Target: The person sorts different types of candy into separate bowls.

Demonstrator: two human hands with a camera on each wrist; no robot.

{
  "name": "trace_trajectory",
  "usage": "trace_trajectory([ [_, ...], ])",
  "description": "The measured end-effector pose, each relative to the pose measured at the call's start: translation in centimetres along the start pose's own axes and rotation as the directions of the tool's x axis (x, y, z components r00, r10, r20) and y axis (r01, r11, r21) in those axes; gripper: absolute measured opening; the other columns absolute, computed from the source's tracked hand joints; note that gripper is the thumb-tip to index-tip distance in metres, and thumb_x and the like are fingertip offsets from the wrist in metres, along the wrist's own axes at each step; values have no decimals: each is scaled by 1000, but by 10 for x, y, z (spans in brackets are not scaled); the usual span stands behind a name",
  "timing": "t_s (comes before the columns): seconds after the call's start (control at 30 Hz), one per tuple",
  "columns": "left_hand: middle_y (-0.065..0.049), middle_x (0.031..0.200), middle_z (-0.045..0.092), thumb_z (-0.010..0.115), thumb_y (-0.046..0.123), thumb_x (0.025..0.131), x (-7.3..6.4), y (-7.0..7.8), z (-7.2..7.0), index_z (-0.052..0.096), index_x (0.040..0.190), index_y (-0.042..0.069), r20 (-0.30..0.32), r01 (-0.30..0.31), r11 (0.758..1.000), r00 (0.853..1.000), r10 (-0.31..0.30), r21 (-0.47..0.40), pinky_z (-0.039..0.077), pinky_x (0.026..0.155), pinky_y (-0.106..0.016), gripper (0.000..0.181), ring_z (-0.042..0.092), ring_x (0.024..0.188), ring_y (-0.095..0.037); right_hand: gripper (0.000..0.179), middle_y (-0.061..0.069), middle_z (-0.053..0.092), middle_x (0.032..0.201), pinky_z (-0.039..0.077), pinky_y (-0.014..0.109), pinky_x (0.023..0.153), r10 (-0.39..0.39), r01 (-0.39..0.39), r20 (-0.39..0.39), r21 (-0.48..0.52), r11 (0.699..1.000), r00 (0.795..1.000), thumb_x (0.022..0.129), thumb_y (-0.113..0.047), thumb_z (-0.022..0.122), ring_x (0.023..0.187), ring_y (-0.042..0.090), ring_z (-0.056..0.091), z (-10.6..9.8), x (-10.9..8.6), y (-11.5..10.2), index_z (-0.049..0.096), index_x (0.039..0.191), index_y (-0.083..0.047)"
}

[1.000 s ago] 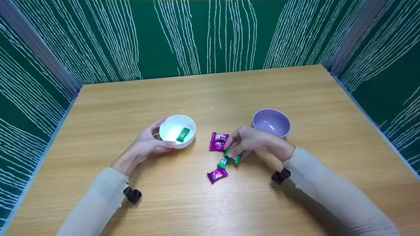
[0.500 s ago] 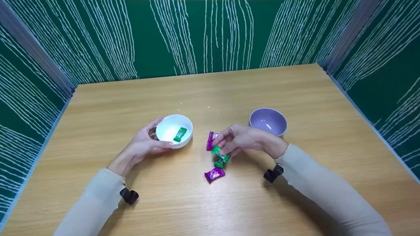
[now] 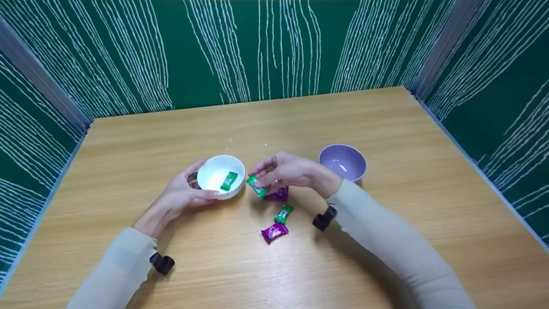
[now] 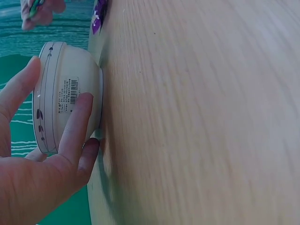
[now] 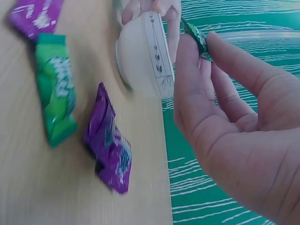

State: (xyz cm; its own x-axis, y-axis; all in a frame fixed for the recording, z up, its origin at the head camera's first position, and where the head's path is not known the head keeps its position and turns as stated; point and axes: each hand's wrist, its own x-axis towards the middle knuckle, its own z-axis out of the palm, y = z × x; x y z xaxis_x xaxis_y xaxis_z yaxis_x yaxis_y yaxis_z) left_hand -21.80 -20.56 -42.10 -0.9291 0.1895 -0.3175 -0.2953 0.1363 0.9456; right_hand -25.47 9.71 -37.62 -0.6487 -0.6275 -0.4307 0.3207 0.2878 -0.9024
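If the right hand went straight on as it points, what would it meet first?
Probably the white bowl, just ahead of the right hand and its pinched green candy; touching or passing above is hard to tell.

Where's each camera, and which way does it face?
Head: worn on head, facing forward and down at table; left hand, right hand and sleeves show.
Left wrist: worn there, facing left hand gripping the white bowl.
Right wrist: worn there, facing right hand pinching a green packet.
The wrist views share the white bowl and hands.
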Motion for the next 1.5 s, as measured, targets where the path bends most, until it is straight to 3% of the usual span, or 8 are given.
trace_trajectory([
  [0.3,-14,158,24,90,0,73,-4,-1,-1,25,162,20,16,9,999,1000,-8,-52,59,89,-40,113,37,136,-36,40,15,66,121,58,40,93,-82,85,-32,120,989,996,93,-1,72,108,29,68,19,26,-20,63,132,0],
  [0.5,-13,158,24,91,1,72,-2,2,2,25,162,21,26,14,998,1000,-13,-55,59,90,-41,114,37,136,-36,39,12,67,123,59,36,91,-80,91,-98,114,989,992,94,-8,73,109,28,68,25,38,-27,64,132,-2],
  [0.7,-10,160,23,94,5,70,-1,3,1,26,162,22,27,12,999,1000,-11,-35,58,91,-41,115,34,138,-35,28,9,70,118,60,34,86,-34,60,-194,130,990,980,92,-13,76,103,27,71,33,51,-26,73,120,-8],
  [0.87,-11,161,21,94,5,69,-1,3,1,25,162,22,29,19,999,999,-18,-42,58,92,-41,117,34,139,-35,20,9,70,117,61,34,85,-14,52,-230,157,986,973,92,-12,76,101,27,72,37,57,-23,76,112,-11],
  [1.03,-11,161,22,94,3,69,-1,2,1,25,162,22,24,21,999,1000,-20,-41,58,91,-41,117,35,138,-35,20,9,69,118,61,35,86,-16,59,-238,178,982,971,93,-11,75,101,27,72,37,58,-20,75,113,-11],
  [1.27,-12,159,26,92,3,72,-1,1,1,24,162,21,36,14,998,999,-12,-56,58,91,-41,113,37,137,-35,34,15,66,129,59,35,90,-17,69,-190,270,960,982,98,-13,69,115,32,67,35,57,-17,64,131,-6],
  [1.5,-10,159,26,92,5,73,-2,3,2,26,162,23,31,16,999,999,-15,-47,58,92,-40,112,38,137,-35,40,18,62,135,59,36,91,-22,72,-174,289,954,985,98,-14,69,119,34,64,32,54,-17,60,137,-5],
])
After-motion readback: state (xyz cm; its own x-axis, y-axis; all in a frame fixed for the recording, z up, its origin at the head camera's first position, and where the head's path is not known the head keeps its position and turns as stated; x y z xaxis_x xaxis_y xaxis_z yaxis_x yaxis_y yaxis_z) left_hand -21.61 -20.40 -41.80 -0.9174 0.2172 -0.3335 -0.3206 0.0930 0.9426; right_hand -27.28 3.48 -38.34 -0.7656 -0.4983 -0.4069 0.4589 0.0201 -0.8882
